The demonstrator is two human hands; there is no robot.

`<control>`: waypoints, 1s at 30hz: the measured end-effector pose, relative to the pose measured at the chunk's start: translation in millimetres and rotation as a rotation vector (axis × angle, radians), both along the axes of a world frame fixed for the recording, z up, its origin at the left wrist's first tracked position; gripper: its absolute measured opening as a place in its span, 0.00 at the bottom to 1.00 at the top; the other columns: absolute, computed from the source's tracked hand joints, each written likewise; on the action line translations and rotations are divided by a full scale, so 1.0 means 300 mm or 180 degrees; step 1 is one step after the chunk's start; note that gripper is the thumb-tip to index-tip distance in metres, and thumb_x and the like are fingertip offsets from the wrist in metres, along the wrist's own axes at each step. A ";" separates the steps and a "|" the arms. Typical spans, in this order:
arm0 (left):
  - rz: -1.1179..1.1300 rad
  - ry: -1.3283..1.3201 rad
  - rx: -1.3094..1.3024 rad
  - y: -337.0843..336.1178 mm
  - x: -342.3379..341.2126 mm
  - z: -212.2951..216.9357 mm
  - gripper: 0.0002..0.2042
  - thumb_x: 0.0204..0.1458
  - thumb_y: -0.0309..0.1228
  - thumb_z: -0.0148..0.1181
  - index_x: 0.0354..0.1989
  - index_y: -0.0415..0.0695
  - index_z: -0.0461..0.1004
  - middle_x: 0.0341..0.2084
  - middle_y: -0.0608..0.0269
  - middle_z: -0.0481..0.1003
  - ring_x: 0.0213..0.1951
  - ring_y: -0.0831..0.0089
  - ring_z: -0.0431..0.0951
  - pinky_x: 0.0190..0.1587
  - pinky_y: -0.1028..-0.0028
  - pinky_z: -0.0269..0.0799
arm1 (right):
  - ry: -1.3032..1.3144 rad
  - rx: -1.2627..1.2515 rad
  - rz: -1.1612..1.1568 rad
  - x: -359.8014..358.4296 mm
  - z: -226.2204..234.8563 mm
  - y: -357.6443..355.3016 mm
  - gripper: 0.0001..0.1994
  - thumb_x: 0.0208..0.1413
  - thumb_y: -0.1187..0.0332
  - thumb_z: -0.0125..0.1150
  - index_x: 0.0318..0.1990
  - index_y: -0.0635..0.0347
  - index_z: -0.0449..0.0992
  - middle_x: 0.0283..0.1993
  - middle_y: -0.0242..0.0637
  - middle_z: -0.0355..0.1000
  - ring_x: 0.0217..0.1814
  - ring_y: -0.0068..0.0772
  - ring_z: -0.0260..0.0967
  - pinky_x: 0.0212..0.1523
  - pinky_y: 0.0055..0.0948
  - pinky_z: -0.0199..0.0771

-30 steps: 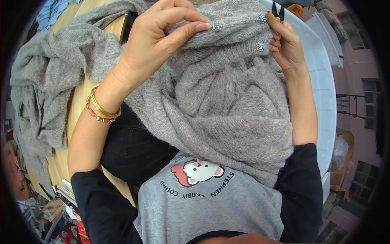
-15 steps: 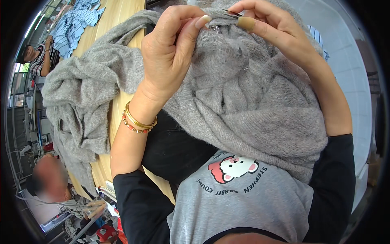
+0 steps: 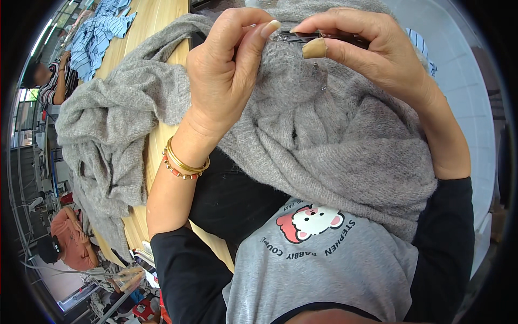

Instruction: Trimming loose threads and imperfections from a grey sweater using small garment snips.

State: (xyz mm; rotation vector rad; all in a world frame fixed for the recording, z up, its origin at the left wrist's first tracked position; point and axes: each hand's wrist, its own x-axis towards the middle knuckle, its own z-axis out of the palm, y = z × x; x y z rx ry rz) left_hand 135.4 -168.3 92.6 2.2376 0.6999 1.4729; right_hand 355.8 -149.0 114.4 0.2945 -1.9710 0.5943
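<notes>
A fuzzy grey knit garment (image 3: 367, 129) lies bunched over my lap and under both hands. Small shiny beads (image 3: 324, 86) dot its raised part. My left hand (image 3: 226, 70) is closed in a pinch just above the knit; what sits between thumb and forefinger is too small to make out. Close by on the right, my right hand (image 3: 367, 51) grips dark, slim thread snips (image 3: 302, 38), their tips at the beaded spot beside my left fingertips. A tan cover (image 3: 314, 48) wraps the right thumb's tip. The fingers partly hide the snips' body.
On the left, more grey knit (image 3: 108, 119) drapes over a pale wooden table (image 3: 156, 162). Blue striped cloth (image 3: 100, 40) lies at its far end. A white surface (image 3: 469, 108) curves along the right. Two other people (image 3: 73, 237) are at the far left.
My right hand has turned and moved left, bringing the snips' tips to the beaded spot near my left fingertips. My left hand stays in its pinch.
</notes>
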 end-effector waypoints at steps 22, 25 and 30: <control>0.0053 0.0256 0.0219 -0.010 -0.014 -0.003 0.07 0.59 0.21 0.52 0.44 0.35 0.70 0.36 0.65 0.77 0.31 0.88 0.70 0.34 0.89 0.65 | -0.0997 -0.1777 -0.0504 0.008 0.055 -0.083 0.11 0.56 0.73 0.61 0.45 0.67 0.77 0.35 0.33 0.78 0.35 0.14 0.70 0.35 0.16 0.69; -0.0011 0.0256 0.0295 -0.013 0.003 -0.001 0.07 0.59 0.21 0.52 0.44 0.35 0.70 0.36 0.65 0.76 0.31 0.88 0.70 0.35 0.89 0.65 | -0.1018 -0.1762 -0.0626 0.015 0.003 -0.027 0.11 0.56 0.73 0.61 0.45 0.67 0.77 0.35 0.33 0.78 0.34 0.14 0.70 0.35 0.16 0.69; -0.0258 -0.0205 -0.0291 -0.012 0.006 -0.014 0.07 0.60 0.23 0.52 0.44 0.35 0.71 0.36 0.66 0.76 0.33 0.88 0.71 0.35 0.89 0.65 | -0.0588 -0.0526 -0.0410 0.038 -0.034 -0.030 0.12 0.56 0.73 0.62 0.46 0.68 0.77 0.36 0.34 0.78 0.35 0.15 0.71 0.36 0.16 0.70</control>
